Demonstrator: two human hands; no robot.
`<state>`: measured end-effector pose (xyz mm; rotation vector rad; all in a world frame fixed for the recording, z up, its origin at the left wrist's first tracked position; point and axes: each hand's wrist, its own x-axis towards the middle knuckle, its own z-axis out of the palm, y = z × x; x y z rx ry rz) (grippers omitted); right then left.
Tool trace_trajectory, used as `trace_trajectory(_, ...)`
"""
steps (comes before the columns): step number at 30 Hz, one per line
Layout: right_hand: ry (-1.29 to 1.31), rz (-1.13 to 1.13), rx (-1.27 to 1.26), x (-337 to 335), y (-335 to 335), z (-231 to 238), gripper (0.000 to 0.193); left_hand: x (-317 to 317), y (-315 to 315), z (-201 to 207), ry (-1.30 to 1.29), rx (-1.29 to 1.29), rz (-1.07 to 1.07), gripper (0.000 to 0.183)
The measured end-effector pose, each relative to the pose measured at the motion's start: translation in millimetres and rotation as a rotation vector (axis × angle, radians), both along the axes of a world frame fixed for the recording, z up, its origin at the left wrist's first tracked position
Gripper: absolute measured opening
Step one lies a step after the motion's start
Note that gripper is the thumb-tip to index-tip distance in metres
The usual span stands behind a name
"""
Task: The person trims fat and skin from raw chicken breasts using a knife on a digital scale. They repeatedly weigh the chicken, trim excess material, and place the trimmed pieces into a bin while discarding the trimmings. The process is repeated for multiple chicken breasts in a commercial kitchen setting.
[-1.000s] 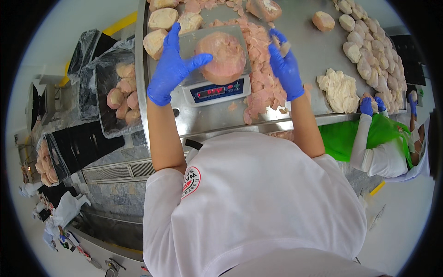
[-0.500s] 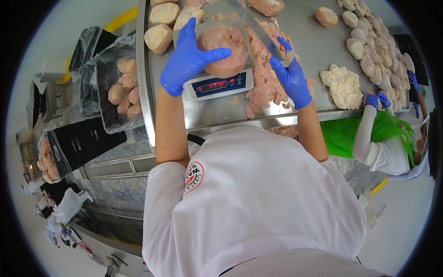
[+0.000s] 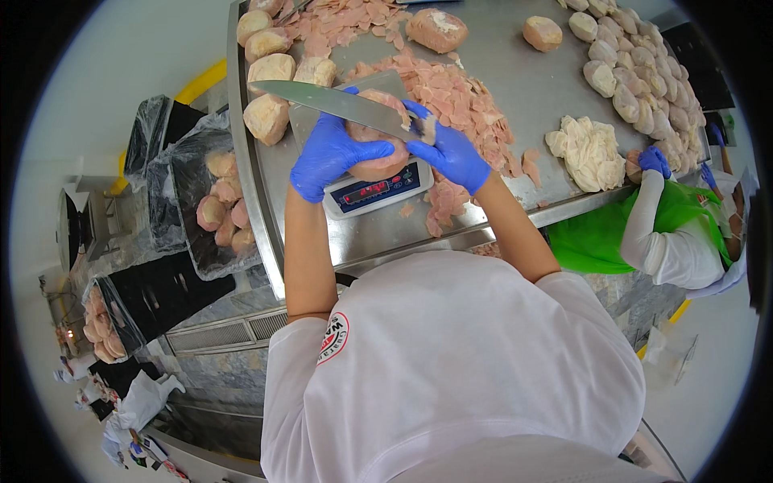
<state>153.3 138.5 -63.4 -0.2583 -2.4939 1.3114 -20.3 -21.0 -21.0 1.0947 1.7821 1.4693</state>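
Observation:
My left hand (image 3: 332, 161), in a blue glove, grips a round lump of pink meat (image 3: 378, 167), its thumb across the near side. The lump is on or just above the plate of a digital scale (image 3: 407, 183); hands and knife hide whether it touches. My right hand (image 3: 452, 154), also blue-gloved, is closed on a knife, and its thumb is close to the lump. The long knife blade (image 3: 322, 98) points left over the top of the meat. Most of the knife's handle is hidden by my fingers.
Pink trimmings (image 3: 467, 101) are heaped beyond the scale on the steel table (image 3: 515, 72). Whole lumps (image 3: 267, 118) line its left edge. Pale trimmings (image 3: 586, 153) and a large pile of lumps (image 3: 644, 88) lie right, near a green-aproned co-worker (image 3: 676, 233). A lined bin (image 3: 189, 217) of meat stands left.
My right hand has moved left to the lump, and the knife blade has swung leftward across its top. My left hand has shifted its hold, with the thumb now lower. The whole view has shifted slightly.

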Motion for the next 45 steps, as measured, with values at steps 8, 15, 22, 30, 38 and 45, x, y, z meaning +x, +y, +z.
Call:
trace_trajectory(8,0.017,0.155,-0.13,5,15,5,0.072,-21,-8,12,0.003,-0.042,-0.163,0.103)
trace_trajectory(15,-0.018,0.159,-0.045,-26,18,10,0.069,-35,-1,6,0.03,-0.098,-0.283,0.105)
trace_trajectory(22,-0.036,-0.043,-0.044,-44,4,18,0.066,-41,-2,8,0.07,-0.032,-0.192,0.111)
trace_trajectory(30,-0.05,-0.071,-0.098,6,-7,-7,0.066,-11,-6,4,0.015,-0.075,0.059,0.101)
trace_trajectory(38,-0.157,-0.444,-0.314,6,29,-17,0.065,-8,-10,-7,0.264,-0.021,0.203,0.095)
trace_trajectory(45,-0.199,-0.392,-1.069,34,32,-19,0.066,-12,-31,24,0.235,0.037,0.25,0.095)
